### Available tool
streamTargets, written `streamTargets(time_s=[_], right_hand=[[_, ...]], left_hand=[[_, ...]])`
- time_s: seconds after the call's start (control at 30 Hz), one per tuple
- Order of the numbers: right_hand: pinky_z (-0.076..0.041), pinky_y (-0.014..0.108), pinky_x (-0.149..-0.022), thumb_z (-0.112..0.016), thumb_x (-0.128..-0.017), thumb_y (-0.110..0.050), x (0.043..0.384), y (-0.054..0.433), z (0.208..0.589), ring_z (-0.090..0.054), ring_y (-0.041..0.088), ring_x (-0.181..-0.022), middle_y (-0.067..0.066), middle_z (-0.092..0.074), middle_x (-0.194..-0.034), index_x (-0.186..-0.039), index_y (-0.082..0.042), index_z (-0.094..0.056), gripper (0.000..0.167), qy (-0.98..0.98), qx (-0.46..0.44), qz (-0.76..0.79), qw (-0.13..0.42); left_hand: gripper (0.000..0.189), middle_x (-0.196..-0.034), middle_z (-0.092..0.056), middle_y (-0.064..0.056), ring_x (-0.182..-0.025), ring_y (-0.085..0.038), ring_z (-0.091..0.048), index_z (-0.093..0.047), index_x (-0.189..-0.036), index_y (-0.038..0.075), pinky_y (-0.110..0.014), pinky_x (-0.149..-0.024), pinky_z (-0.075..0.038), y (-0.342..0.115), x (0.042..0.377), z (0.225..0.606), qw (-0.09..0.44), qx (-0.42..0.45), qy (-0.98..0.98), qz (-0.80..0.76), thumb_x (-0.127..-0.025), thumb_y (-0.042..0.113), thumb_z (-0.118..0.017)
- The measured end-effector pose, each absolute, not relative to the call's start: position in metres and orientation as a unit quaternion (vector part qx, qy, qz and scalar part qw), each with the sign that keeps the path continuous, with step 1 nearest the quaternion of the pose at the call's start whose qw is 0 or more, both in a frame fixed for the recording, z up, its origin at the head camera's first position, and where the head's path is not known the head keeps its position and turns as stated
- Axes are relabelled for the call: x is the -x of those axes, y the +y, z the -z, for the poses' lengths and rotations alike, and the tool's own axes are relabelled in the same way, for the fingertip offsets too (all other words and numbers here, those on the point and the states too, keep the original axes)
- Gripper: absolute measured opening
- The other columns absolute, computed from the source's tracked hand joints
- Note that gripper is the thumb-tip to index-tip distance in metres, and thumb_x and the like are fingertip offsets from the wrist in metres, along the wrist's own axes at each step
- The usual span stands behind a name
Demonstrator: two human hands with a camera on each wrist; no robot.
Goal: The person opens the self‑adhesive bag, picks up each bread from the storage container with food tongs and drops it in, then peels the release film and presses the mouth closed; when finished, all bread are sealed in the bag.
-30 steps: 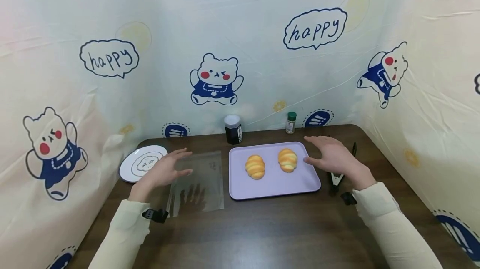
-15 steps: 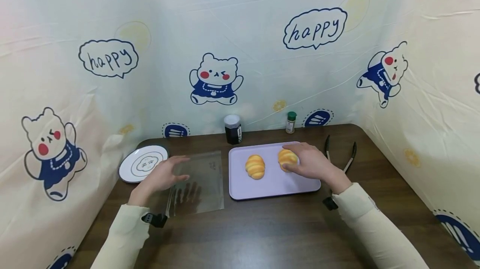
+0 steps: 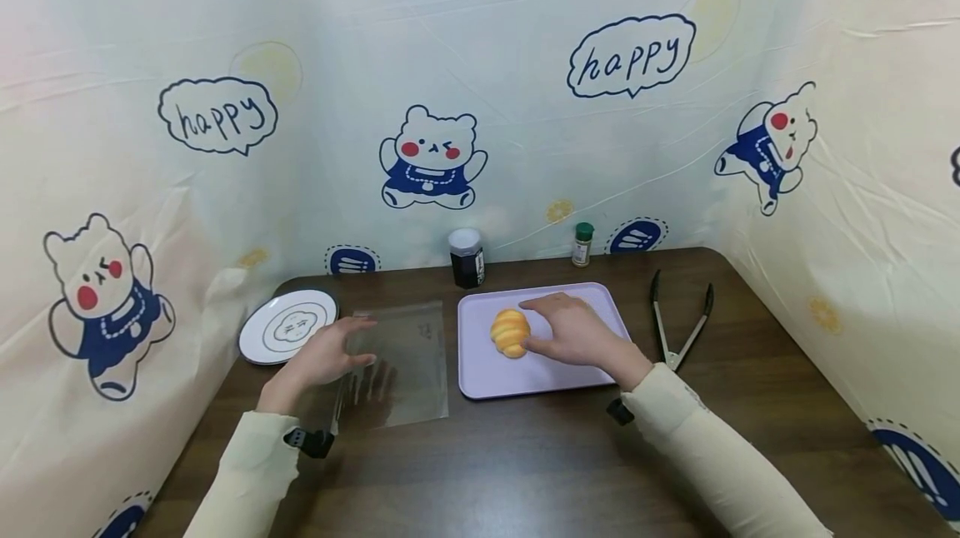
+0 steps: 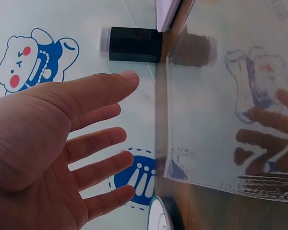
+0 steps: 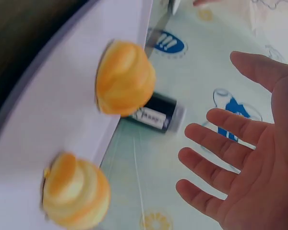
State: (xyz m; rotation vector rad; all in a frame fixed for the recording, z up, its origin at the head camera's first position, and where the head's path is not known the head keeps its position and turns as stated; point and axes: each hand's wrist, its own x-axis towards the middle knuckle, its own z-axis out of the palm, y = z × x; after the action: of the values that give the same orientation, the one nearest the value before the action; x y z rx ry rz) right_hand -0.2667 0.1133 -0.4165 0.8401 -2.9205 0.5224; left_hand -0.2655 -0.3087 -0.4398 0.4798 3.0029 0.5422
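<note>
Two golden striped bread rolls sit on a lilac tray (image 3: pixel 480 380). The left roll (image 3: pixel 510 333) shows in the head view, while the right one is hidden there behind my right hand (image 3: pixel 573 331). In the right wrist view both the nearer roll (image 5: pixel 77 191) and the farther roll (image 5: pixel 126 77) are visible. That hand hovers above the tray with fingers spread, holding nothing. My left hand (image 3: pixel 322 351) is held over the left edge of a clear plastic bag (image 3: pixel 412 363), its fingers extended and apart. The bag's glossy surface reflects the hand in the left wrist view.
A white plate (image 3: pixel 281 326) with a drawn face lies at the left. Behind the tray stand a dark jar with a pale lid (image 3: pixel 467 259) and a small green-capped shaker (image 3: pixel 582 245). Black-tipped tongs (image 3: pixel 673 359) lie spread to the right. A printed curtain surrounds the table.
My right hand has moved left from the tray's right edge, passing over the right roll towards the left one. The tongs have come into fuller view. My left hand has barely shifted.
</note>
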Motion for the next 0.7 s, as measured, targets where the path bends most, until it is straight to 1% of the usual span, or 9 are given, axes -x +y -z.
streamTargets(time_s=[0.17, 0.27, 0.5, 0.7], right_hand=[[-0.043, 0.049, -0.111, -0.069, -0.089, -0.049, 0.266, 0.093, 0.421, -0.053, 0.027, -0.131, 0.006, -0.061, -0.139, -0.141, -0.018, -0.057, 0.061, -0.943, -0.282, -0.177, -0.005], [-0.042, 0.049, -0.111, -0.068, -0.090, -0.049, 0.266, 0.082, 0.427, -0.053, 0.026, -0.132, 0.005, -0.061, -0.140, -0.141, -0.018, -0.056, 0.060, -0.938, -0.297, -0.177, -0.014], [-0.047, 0.046, -0.107, -0.067, -0.090, -0.050, 0.267, 0.055, 0.439, -0.056, 0.024, -0.127, 0.005, -0.064, -0.135, -0.139, -0.014, -0.058, 0.061, -0.925, -0.348, -0.151, -0.004], [-0.049, 0.044, -0.104, -0.068, -0.089, -0.049, 0.264, 0.036, 0.445, -0.057, 0.024, -0.126, 0.005, -0.066, -0.132, -0.135, -0.013, -0.061, 0.059, -0.924, -0.361, -0.123, 0.010]], left_hand=[[0.059, -0.148, -0.048, -0.025, -0.135, -0.046, -0.046, -0.055, -0.141, 0.005, -0.062, -0.109, -0.039, -0.311, 0.265, 0.441, 0.025, -0.159, 0.972, -0.172, -0.088, 0.025, -0.075], [0.060, -0.146, -0.050, -0.025, -0.133, -0.046, -0.048, -0.055, -0.140, 0.004, -0.062, -0.108, -0.040, -0.313, 0.264, 0.443, 0.022, -0.164, 0.971, -0.172, -0.088, 0.025, -0.075], [0.059, -0.144, -0.053, -0.025, -0.132, -0.046, -0.050, -0.056, -0.139, 0.003, -0.061, -0.107, -0.042, -0.315, 0.265, 0.450, 0.030, -0.155, 0.973, -0.171, -0.088, 0.025, -0.075], [0.058, -0.146, -0.049, -0.029, -0.134, -0.048, -0.047, -0.056, -0.138, 0.002, -0.062, -0.107, -0.040, -0.315, 0.266, 0.456, 0.039, -0.146, 0.975, -0.160, -0.087, 0.024, -0.076]])
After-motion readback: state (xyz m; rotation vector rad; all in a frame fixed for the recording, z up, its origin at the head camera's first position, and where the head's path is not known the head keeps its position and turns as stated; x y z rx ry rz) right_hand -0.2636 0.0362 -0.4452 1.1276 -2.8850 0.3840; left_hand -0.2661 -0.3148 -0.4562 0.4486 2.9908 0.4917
